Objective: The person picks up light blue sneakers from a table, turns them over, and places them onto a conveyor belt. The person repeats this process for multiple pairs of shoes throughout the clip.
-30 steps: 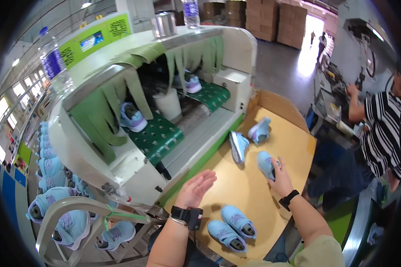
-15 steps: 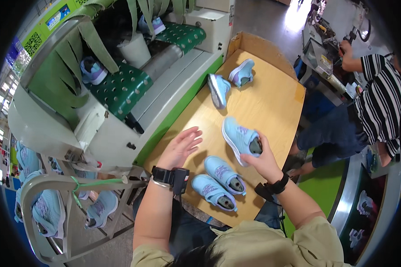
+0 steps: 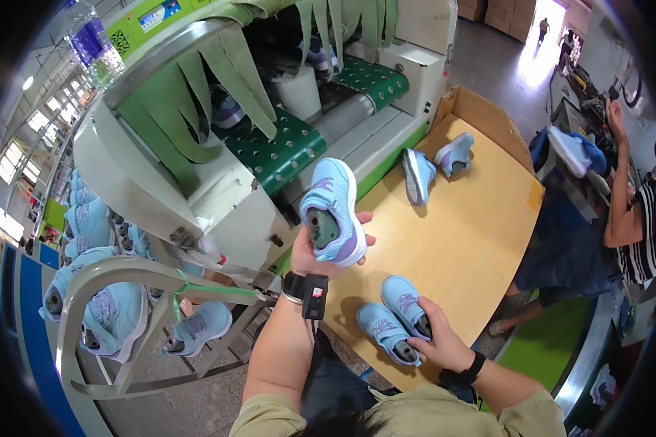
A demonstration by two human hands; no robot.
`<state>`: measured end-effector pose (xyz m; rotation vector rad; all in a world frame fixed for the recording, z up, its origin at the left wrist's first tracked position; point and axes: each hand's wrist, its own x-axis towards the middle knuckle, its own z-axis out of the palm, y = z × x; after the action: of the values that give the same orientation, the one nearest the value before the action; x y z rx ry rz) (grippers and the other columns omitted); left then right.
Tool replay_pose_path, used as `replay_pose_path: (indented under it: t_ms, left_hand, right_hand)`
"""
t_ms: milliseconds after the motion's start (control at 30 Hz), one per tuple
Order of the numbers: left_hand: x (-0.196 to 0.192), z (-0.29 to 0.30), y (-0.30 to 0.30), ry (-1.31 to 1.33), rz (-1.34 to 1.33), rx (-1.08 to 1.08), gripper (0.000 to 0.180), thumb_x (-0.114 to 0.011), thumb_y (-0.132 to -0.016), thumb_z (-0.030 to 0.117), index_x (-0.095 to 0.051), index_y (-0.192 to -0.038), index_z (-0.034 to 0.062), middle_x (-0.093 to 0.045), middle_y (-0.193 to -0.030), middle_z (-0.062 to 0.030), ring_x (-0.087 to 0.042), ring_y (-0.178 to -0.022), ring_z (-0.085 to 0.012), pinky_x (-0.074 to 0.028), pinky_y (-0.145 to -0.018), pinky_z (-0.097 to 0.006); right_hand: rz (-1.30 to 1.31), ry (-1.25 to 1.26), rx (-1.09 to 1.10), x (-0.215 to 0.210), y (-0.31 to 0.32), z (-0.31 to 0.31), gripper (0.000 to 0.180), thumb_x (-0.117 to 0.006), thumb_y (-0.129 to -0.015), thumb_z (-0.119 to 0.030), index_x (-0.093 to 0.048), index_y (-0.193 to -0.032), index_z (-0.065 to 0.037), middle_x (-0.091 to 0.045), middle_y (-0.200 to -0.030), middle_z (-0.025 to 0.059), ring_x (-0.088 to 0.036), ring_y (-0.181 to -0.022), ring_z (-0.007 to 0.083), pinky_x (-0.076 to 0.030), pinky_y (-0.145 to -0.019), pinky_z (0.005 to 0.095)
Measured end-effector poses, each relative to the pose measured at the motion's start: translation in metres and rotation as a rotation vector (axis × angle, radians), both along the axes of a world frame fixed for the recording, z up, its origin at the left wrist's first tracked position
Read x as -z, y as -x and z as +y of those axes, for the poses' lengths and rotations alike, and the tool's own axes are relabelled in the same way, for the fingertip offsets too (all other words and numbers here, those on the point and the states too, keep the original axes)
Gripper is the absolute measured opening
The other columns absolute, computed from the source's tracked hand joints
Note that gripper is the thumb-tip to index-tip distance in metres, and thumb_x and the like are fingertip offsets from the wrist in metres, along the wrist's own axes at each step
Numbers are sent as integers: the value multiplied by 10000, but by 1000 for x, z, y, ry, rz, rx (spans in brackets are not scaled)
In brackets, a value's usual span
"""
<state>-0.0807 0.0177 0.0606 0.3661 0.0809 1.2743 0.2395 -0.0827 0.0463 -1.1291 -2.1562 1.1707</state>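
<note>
This is a factory floor, by all signs a shoe-making one. Light-blue shoes (image 3: 334, 186) of one look recur across the frame: over the wooden tabletop (image 3: 481, 218) at centre right, crowded on a metal rack (image 3: 146, 268) at lower left, and inside a big white machine (image 3: 222, 218) at upper centre, whose studded green conveyor belts (image 3: 288, 160) run beneath hanging cloth strips (image 3: 186, 84). Stacked cardboard cartons (image 3: 509, 18) stand at the top right, near a bright doorway. A long row of windows (image 3: 11, 156) lines the far left, and a co-worker in stripes (image 3: 638, 233) is by equipment at the right edge.
</note>
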Motion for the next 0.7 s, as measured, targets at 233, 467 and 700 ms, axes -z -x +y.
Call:
replay_pose_path:
  t_ms: [233, 467, 700]
  left_hand:
    - [-32, 8, 5, -103, -70, -34, 699, -345, -986, 634, -366, -1507, 168, -454, -1468, -230, -576, -1165, -494, -552, -783, -578]
    - [-97, 58, 34, 90, -10, -480, 612, -545, -993, 463, -460, -1355, -23, -549, -1358, -177, -531, -1264, -367, -485, -1009, -492]
    - [-66, 52, 31, 91, -55, -507, 572, -440, -1052, 405, -460, -1383, -61, -530, -1438, -154, -524, -1313, -278, -463, -1058, -403]
  right_hand:
    - [26, 6, -44, 13, -7, 4, 868, -771, -810, -111, -261, -1506, -23, -348, -1471, 266, -353, -1371, 433, -304, -1155, 447]
    - [66, -17, -51, 12, -6, 2, 825, -737, -847, -110, -256, -1511, -25, -343, -1471, 267, -350, -1369, 432, -307, -1150, 445]
    - [187, 176, 127, 20, -13, 16, 806, -697, -872, -65, -213, -1516, -44, -447, -1391, 217, -463, -1298, 320, -379, -1095, 406]
